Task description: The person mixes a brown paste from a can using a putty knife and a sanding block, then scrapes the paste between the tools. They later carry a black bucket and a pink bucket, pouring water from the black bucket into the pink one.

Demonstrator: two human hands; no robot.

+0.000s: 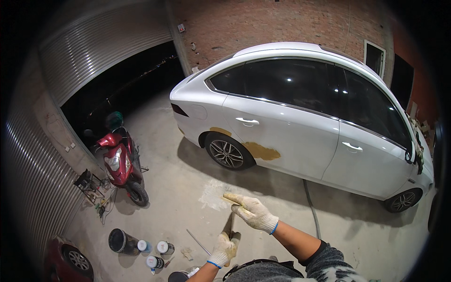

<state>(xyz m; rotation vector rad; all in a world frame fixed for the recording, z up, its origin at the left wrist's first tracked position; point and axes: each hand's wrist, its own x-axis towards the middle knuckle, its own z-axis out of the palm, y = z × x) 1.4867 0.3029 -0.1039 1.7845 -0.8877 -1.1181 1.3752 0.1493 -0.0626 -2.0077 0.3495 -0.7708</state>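
Note:
Both my hands wear cream knitted gloves with blue cuffs. My left hand (224,250) is closed round the lower end of a thin flat board (229,224), seen nearly edge-on. Just above it, my right hand (253,212) points leftward with its fingers together. Something thin shows between its yellow-stained fingertips, too small to name. Beyond my hands stands a white car (291,129), apart from both. A tan filler patch (262,151) covers the lower rear door behind the wheel, and a smaller tan patch (221,131) lies on the arch above it.
A red scooter (120,162) stands at left by the open shutter (108,42). Lower left, a black bucket (123,242) and several cans (162,247) sit on the concrete floor near a thin rod (198,242). A grey hose (312,207) runs from under the car.

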